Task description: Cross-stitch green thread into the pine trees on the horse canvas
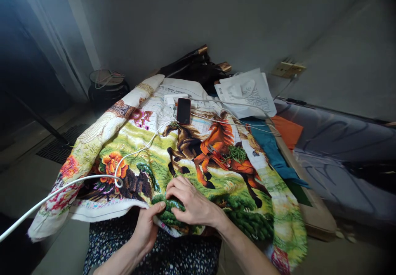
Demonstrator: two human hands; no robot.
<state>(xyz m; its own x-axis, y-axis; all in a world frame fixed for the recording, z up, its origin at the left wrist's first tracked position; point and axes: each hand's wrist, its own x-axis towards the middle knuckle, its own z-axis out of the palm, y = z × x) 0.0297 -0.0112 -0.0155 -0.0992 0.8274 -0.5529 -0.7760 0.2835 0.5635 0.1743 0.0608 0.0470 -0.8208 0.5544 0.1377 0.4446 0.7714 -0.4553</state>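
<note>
A large cross-stitch cloth (162,159), worked with running horses, flowers and green grass, spreads over my lap and away from me. My left hand (147,223) grips its near edge, thumb on top and fingers underneath. Over the dark green stitched patch beside it, my right hand (193,202) is closed, its fingers curled down against the cloth. What those fingertips pinch, if anything, is hidden. Small red-handled scissors (221,157) lie on the orange horse, touching a tangle of green thread (237,154). A dark-screened phone (184,111) rests farther up the cloth.
A white cable (136,153) loops across the cloth from the left. White bags (247,95) and teal fabric (269,147) lie at right, near a wall socket (287,68). A round dark container (108,87) with threads on top stands at back left.
</note>
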